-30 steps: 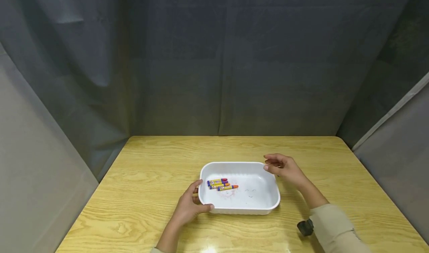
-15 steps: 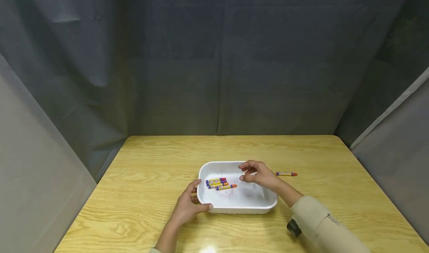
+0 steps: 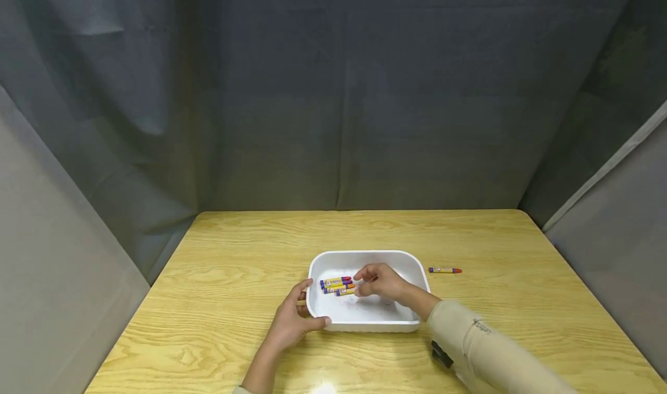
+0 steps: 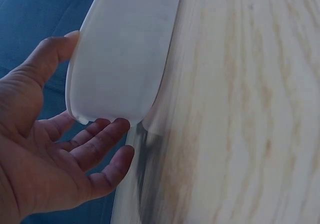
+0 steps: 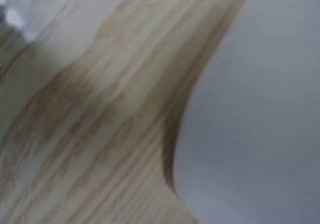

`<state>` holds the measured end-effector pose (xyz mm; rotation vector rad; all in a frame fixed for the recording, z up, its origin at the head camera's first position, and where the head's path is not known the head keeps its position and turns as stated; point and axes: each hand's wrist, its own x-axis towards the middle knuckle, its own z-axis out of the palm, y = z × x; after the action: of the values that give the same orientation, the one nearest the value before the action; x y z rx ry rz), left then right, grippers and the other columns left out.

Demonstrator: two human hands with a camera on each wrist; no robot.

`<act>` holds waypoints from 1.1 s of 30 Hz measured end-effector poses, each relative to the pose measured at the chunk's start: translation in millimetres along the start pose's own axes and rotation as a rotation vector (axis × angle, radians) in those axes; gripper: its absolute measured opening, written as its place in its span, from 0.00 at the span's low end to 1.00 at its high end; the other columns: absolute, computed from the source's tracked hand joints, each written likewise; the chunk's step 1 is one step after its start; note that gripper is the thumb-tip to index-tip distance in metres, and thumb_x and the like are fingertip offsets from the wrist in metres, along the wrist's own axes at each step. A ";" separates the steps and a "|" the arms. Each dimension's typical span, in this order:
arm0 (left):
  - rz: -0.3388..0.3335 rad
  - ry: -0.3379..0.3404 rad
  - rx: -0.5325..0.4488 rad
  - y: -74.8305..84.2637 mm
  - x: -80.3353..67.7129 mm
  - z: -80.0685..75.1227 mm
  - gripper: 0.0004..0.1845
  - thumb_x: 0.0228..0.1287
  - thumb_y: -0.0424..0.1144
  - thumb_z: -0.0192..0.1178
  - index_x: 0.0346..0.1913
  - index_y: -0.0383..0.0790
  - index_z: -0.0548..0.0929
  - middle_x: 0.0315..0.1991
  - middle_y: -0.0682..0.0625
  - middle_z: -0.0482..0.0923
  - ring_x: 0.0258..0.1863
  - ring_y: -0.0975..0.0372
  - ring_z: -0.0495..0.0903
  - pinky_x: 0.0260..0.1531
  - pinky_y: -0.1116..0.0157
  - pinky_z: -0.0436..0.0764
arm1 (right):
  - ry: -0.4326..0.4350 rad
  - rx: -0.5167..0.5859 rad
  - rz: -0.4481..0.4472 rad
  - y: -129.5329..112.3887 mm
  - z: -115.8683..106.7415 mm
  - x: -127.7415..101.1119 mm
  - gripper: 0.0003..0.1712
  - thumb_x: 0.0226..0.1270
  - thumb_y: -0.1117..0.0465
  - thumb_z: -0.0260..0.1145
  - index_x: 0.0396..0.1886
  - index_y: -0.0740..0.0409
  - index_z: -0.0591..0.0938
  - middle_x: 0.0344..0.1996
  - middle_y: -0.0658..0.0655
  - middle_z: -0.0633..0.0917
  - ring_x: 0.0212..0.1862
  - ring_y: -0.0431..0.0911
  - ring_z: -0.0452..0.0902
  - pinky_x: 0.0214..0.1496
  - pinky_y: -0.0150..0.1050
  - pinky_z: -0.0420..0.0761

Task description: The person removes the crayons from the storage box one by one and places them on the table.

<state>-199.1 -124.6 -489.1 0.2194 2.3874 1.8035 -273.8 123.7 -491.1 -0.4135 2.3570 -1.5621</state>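
Crayons (image 3: pixel 337 285), 3 or so, lie bunched in the left half of a white tray (image 3: pixel 365 323), which sits mid-desk (image 3: pixel 208 301), a bit toward the near edge. Going left to right: the left hand (image 3: pixel 292 324) cups the tray's near-left corner from outside, thumb along the near wall, fingers up the left end. The left wrist view shows the same: fingers (image 4: pixel 95 144) loosely spread and relaxed under the tray's rounded corner (image 4: pixel 120 59), thumb against its wall, nothing pinched. Next, inside the tray, the crayon bunch lies roughly lengthwise, w/ orange and purple tips pointing right. The right hand (image 3: pixel 383 283) reaches in over the tray from the near-right side, fingers curled, fingertips right at the right ends of the crayons; can't tell whether they're pinching one yet or only touching. Beige sleeve (image 3: pixel 484 347) runs off to the near right. Right wrist view is blurred: only desk grain and white tray wall. Further right, outside the tray, one more crayon (image 3: pixel 445 270) lies on the desk, near the tray's far-right corner but apart from it.
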 end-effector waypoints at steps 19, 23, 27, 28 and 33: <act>0.021 -0.007 -0.021 2.2 -0.3 0.5 0.51 0.39 0.34 0.76 0.68 0.35 0.59 0.50 0.34 0.66 0.45 0.47 0.76 0.35 0.62 0.81 | 0.070 -0.202 0.011 8.0 10.8 6.6 0.14 0.39 0.72 0.74 0.30 0.66 0.82 0.21 0.50 0.76 0.27 0.41 0.68 0.31 0.33 0.70; 0.010 -0.003 -0.021 2.7 0.4 0.5 0.51 0.38 0.34 0.76 0.68 0.36 0.59 0.50 0.34 0.66 0.45 0.47 0.76 0.35 0.62 0.81 | 0.082 -0.257 -0.016 9.0 10.9 7.2 0.13 0.37 0.72 0.76 0.27 0.64 0.82 0.19 0.49 0.75 0.26 0.41 0.67 0.30 0.33 0.69; 0.010 -0.005 -0.024 2.1 0.2 0.4 0.51 0.38 0.33 0.76 0.68 0.36 0.59 0.50 0.35 0.66 0.45 0.47 0.76 0.34 0.62 0.81 | 0.086 -0.296 -0.036 9.8 11.3 7.3 0.13 0.36 0.71 0.76 0.23 0.61 0.81 0.17 0.48 0.74 0.24 0.40 0.66 0.28 0.33 0.69; 0.014 -0.008 -0.026 2.0 -0.1 0.4 0.51 0.39 0.33 0.76 0.68 0.36 0.59 0.50 0.35 0.66 0.45 0.47 0.76 0.34 0.62 0.81 | 0.084 -0.299 -0.039 9.9 11.4 7.1 0.12 0.36 0.71 0.76 0.22 0.61 0.81 0.16 0.48 0.73 0.23 0.40 0.66 0.28 0.33 0.68; 0.019 -0.013 -0.036 4.7 -1.7 -0.3 0.50 0.40 0.31 0.75 0.68 0.34 0.58 0.50 0.35 0.66 0.45 0.45 0.76 0.34 0.62 0.81 | 0.061 -0.279 -0.041 9.4 10.4 5.4 0.11 0.38 0.69 0.76 0.21 0.60 0.80 0.15 0.47 0.75 0.22 0.39 0.68 0.27 0.33 0.70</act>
<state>-197.4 -123.9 -484.5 0.2501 2.3492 1.8459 -275.5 116.3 -504.1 -0.4826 2.6387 -1.2807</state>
